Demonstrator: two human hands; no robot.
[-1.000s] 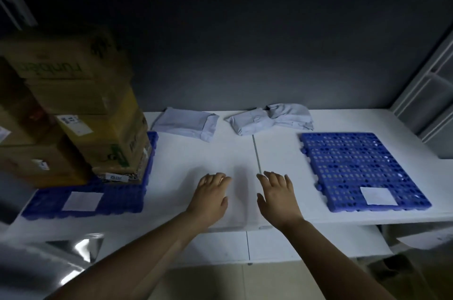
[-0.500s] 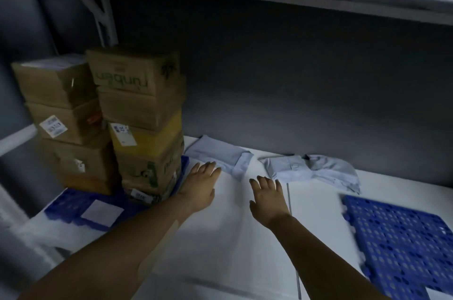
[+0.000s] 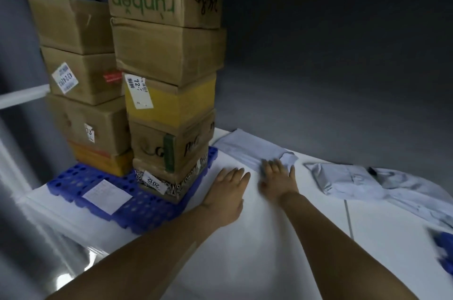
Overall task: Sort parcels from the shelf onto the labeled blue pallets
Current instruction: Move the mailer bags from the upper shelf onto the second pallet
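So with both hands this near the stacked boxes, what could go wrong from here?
1. The taller stack of boxes is uneven, with boxes overhanging each other; a nudge from the left hand beside its base might topple it.
2. The right hand has its fingers on the grey mailer bag, which looks soft and could slip when lifted.

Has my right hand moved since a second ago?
Yes. The right hand has gone forward across the table; its fingertips now lie on the near edge of the folded grey bag.
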